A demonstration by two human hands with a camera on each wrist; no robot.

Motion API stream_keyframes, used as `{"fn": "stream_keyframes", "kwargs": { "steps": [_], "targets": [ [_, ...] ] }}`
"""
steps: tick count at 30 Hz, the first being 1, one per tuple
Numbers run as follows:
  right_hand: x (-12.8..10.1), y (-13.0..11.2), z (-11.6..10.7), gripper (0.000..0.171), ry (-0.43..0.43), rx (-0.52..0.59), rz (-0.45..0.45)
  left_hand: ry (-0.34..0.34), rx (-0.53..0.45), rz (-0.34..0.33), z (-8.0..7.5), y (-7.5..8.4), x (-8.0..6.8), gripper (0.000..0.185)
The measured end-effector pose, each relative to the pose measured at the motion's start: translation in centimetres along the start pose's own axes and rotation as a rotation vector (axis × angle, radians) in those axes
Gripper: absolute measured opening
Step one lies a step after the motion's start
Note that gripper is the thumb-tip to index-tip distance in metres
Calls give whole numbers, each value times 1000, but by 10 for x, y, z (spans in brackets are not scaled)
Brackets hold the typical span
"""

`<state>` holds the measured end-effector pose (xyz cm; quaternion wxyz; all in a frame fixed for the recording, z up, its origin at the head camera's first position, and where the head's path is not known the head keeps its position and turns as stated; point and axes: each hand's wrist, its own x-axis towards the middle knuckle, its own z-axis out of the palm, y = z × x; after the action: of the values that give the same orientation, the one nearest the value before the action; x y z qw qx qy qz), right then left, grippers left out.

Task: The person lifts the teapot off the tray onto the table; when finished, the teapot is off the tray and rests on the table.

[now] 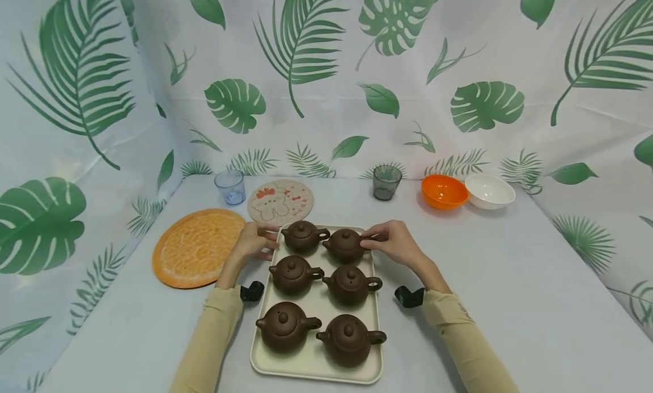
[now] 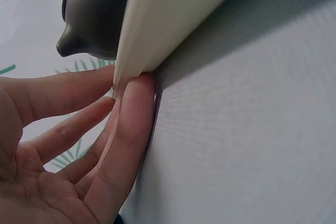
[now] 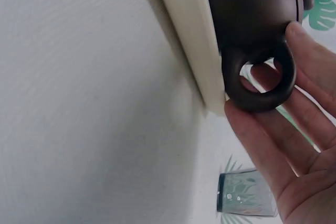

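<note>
Several dark brown clay teapots stand in two columns on a cream rectangular tray (image 1: 316, 373) in the head view. My left hand (image 1: 252, 243) is at the tray's far left corner; up close, its thumb and fingers (image 2: 134, 124) pinch the tray rim (image 2: 128, 51), with one finger under it. At the far right corner my right hand (image 1: 393, 240) holds the far right teapot (image 1: 345, 244) by its handle. In the right wrist view the thumb lies against the top of the ring handle (image 3: 260, 100), and the fingers are behind and below it. The far left teapot (image 1: 302, 235) is nearest the left hand.
Left of the tray lies an orange round mat (image 1: 199, 248), with a pale cartoon round mat (image 1: 280, 202) behind. A blue glass (image 1: 231, 187), a grey glass (image 1: 386, 183), an orange bowl (image 1: 444, 193) and a white bowl (image 1: 490, 193) stand along the back, before a leaf-print curtain.
</note>
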<state>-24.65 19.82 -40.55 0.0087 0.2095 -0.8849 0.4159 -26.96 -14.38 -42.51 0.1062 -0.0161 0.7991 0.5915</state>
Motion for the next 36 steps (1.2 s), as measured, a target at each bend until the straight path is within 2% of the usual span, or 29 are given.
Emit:
{"fn": "stream_keyframes", "kwargs": {
  "steps": [14, 25, 28, 31, 36],
  "targets": [
    [2, 6, -4, 16, -11, -27, -42, 15, 11, -18, 1, 1, -1, 43],
    [7, 2, -3, 12, 12, -23, -72, 20, 4, -20, -4, 0, -1, 44],
    [5, 4, -5, 12, 21, 1, -68, 18, 1, -18, -3, -1, -1, 44],
    [1, 7, -11, 13, 18, 73, -53, 18, 2, -24, -1, -2, -1, 44],
    [-11, 13, -33, 15, 15, 168, -12, 12, 8, -31, 1, -2, -2, 44]
  ]
}}
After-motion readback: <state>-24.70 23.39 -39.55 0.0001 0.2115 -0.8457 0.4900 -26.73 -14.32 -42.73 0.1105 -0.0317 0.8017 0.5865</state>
